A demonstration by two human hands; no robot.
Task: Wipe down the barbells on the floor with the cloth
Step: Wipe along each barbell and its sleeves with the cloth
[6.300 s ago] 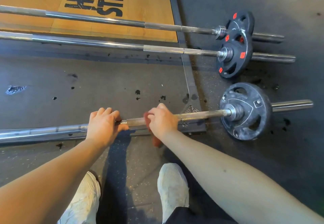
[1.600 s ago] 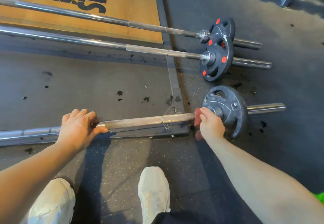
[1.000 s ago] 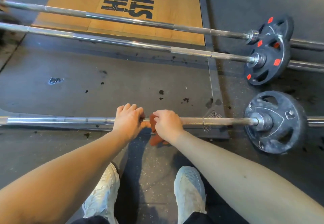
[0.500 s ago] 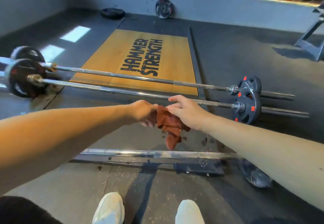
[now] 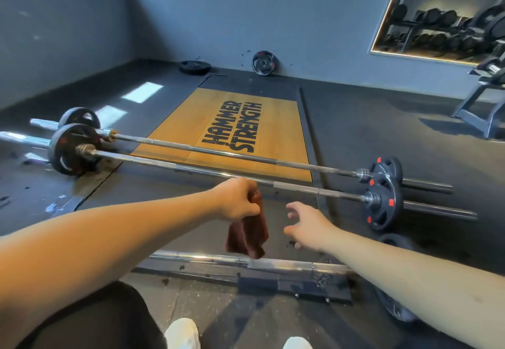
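Note:
Three barbells lie on the gym floor. The nearest barbell (image 5: 287, 264) runs across in front of my feet. The middle barbell (image 5: 191, 169) and the far barbell (image 5: 218, 152) lie beyond it, both with black plates at each end. My left hand (image 5: 237, 198) is raised above the floor and grips a dark red cloth (image 5: 248, 232), which hangs down from it over the nearest bar. My right hand (image 5: 303, 224) hovers just right of the cloth with fingers spread and holds nothing.
A wooden lifting platform (image 5: 232, 130) lies beyond the bars. Loose plates, one flat on the floor (image 5: 194, 67) and one upright (image 5: 264, 62), sit by the far wall. A bench frame (image 5: 481, 108) stands at the right. A mirror (image 5: 442, 12) shows a dumbbell rack. My white shoes (image 5: 181, 333) are at the bottom.
Both hands left the nearest bar and rose. The cloth passed from my right hand to my left, and my right hand has let go and drawn back. The view tilted up.

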